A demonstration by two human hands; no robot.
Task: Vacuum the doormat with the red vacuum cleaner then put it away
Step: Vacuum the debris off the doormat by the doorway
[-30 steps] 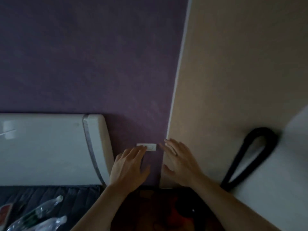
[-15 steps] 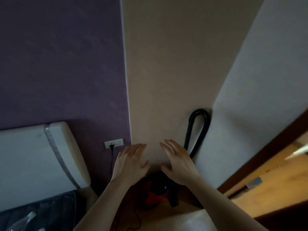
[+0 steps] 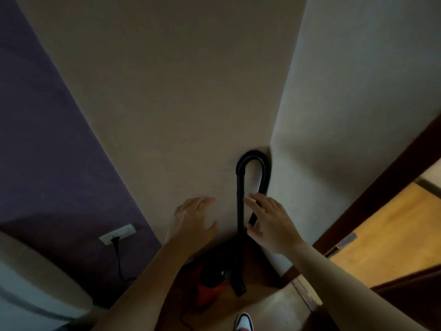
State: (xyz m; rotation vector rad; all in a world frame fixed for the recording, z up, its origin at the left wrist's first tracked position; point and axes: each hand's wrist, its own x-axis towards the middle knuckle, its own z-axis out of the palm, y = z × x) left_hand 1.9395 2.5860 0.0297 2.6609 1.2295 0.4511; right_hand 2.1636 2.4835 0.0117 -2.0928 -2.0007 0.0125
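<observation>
Red vacuum cleaner (image 3: 210, 286) on floor, black hose (image 3: 240, 211) looped upright against wall; both grips spread, empty.

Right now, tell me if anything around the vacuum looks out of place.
Nothing stands out. The red vacuum cleaner sits on the floor in the corner, its black hose looped up against the wall, and a plug sits in the wall outlet.

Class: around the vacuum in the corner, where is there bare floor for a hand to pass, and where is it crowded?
Bare floor lies right of the nozzle, toward the door frame. Crowded: the red vacuum, hose and cord fill the corner.
</observation>
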